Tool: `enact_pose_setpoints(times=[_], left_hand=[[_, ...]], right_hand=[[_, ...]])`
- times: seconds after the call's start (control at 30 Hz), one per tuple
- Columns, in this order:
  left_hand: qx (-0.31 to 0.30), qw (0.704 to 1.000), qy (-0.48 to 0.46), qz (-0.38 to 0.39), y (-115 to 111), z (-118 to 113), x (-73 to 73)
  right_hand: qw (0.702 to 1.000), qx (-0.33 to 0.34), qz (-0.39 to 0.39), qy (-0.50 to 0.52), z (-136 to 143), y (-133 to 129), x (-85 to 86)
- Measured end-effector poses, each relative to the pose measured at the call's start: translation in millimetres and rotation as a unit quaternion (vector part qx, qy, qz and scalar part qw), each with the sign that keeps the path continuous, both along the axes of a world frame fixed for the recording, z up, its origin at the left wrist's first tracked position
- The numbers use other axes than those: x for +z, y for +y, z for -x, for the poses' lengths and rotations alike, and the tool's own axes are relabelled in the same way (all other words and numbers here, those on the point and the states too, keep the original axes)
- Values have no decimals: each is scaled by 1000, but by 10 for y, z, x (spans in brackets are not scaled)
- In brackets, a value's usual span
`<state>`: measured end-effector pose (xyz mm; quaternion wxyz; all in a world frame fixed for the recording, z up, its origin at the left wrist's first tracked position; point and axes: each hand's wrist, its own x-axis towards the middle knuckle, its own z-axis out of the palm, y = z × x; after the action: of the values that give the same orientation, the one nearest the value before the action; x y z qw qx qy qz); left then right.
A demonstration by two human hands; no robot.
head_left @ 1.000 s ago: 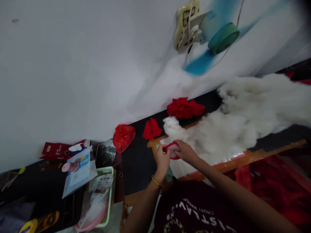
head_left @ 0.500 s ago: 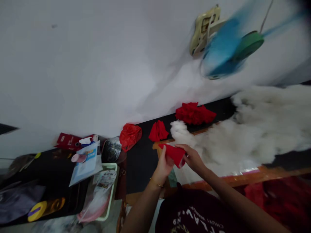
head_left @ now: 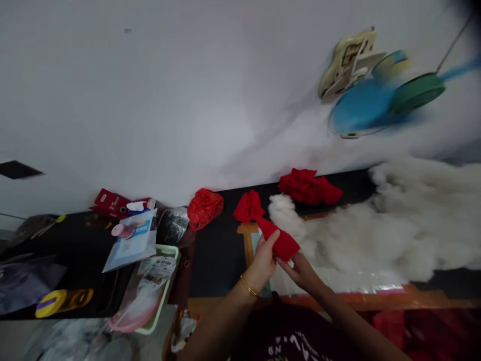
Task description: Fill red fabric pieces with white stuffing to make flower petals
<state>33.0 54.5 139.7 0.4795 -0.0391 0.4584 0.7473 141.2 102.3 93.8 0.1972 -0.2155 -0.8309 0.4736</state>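
Note:
A red cloth cone [head_left: 278,240] is between my hands over the near part of the table, its narrow tip pointing up and left. My left hand [head_left: 265,258], with a gold bracelet at the wrist, is closed round the cone's left side, thumb on top. My right hand [head_left: 298,271] pinches the wide lower end. Just beyond the tip stands another red cloth piece [head_left: 249,206]. White stuffing [head_left: 287,215] lies right of the cone and joins a large fluffy heap [head_left: 406,215].
A crumpled red pile [head_left: 308,186] and a red plastic bag [head_left: 205,208] lie along the wall. To the left are a green-rimmed basket [head_left: 171,278], a plastic pouch [head_left: 133,243] and a yellow-capped bottle [head_left: 56,303]. A blue fan [head_left: 364,108] hangs at upper right.
The cone has turned so its wide end points lower right, and my right hand has moved from its upper right side to below that end. The whole view has shifted a little.

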Motion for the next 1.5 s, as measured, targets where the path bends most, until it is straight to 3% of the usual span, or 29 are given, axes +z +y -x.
enact_pose_setpoints(times=[0.13, 0.27, 0.37, 0.47, 0.6, 0.67, 0.77, 0.87, 0.97, 1.2, 1.37, 1.5], left_hand=[[-44, 999, 9, -9, -22, 33, 1], [4, 999, -30, 18, -39, 144, -102], [44, 998, -36, 29, -49, 212, -136], [31, 998, -53, 29, -55, 219, -82], [36, 994, -101, 31, -32, 150, 20], [45, 995, -81, 33, -19, 121, 31], [36, 998, -41, 32, -24, 111, 1], [42, 999, 21, 22, -48, 94, -24], [39, 996, 82, 22, -70, 25, -7], [-44, 985, 159, 44, -115, -140, 85], [-43, 989, 134, 46, -106, -84, 48], [-35, 994, 101, 32, -109, -28, -44]], right_hand=[[1000, 4, 24, -4, 19, 31, -18], [997, 57, -60, 2, -13, 5, -11], [995, 0, -99, 34, -65, -25, 31], [982, -78, -146, 88, -81, -33, 73], [978, -48, -176, 101, 17, -35, 108], [989, -41, -122, 78, 56, -42, 144], [994, -84, 37, 53, 25, -48, 249], [963, -162, 212, 44, -45, -49, 386], [920, -193, 333, 67, -34, -65, 472], [868, -210, 435, 115, 137, -125, 361], [801, -161, 550, 173, 161, -87, 303], [788, -135, 582, 151, 94, -55, 336]])
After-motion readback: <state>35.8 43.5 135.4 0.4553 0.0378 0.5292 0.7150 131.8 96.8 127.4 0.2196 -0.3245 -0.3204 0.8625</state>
